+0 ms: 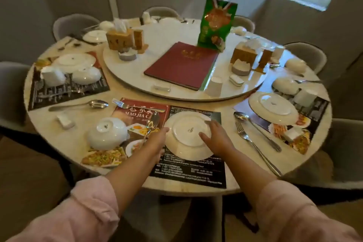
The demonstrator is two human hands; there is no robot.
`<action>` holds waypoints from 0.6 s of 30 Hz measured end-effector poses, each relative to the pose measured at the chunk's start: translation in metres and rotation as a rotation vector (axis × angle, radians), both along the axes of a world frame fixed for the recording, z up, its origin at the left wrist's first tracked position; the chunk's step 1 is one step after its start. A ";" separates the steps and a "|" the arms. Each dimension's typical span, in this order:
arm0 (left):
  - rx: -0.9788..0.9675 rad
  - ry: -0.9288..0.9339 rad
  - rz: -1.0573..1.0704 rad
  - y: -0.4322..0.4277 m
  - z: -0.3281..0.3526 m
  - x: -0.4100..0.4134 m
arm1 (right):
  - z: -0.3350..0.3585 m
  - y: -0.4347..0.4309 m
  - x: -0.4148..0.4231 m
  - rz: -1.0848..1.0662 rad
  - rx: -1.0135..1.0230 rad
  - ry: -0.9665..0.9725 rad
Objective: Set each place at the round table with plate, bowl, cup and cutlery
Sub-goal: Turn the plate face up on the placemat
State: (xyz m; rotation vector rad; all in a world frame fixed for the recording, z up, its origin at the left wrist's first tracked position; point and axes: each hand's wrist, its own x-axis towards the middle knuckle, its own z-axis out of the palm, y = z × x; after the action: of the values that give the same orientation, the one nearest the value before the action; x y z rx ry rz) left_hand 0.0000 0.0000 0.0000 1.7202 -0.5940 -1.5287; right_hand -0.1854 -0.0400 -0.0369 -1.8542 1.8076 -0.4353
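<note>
1. The person stood at the near edge of the round table, both forearms reaching over the printed placemat of the nearest place.
2. The step in hand appeared to be placing the plate: it lay upside down, foot ring and maker's mark showing, on the dark half of the placemat.
3. The left hand held the plate's left rim, fingers curled against or under the edge; whether it also touched the spoon lying just beside it could not be told.
4. The right hand rested on the plate's right side, fingers loosely spread over the upturned base and rim.
5. An inverted bowl sat on the left half of the same placemat, and a fork lay along its far edge.
6. No cup stood at this place; a white cup waited on the near edge of the lazy Susan, close to a red menu.
7. The next move probably called for squaring the plate on the placemat, then fetching that cup and lining up the spoon and fork beside the plate.
8. The neighbouring places to left and right already carried plate, bowl and cup.
</note>
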 end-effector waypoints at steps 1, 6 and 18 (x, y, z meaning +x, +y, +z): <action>-0.029 -0.024 0.028 -0.003 -0.001 -0.003 | -0.004 -0.013 -0.003 0.043 -0.004 0.024; 0.014 -0.066 0.171 -0.011 -0.006 -0.015 | -0.014 -0.049 -0.007 0.219 0.032 0.119; 0.095 -0.117 0.301 -0.022 0.003 -0.039 | -0.036 -0.058 -0.011 0.243 -0.080 0.048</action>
State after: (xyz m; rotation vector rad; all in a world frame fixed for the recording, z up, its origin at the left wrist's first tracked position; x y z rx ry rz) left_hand -0.0391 -0.0222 0.0030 1.8849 -0.3054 -1.2683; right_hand -0.1964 -0.0977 -0.0733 -2.1245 1.5877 -0.3802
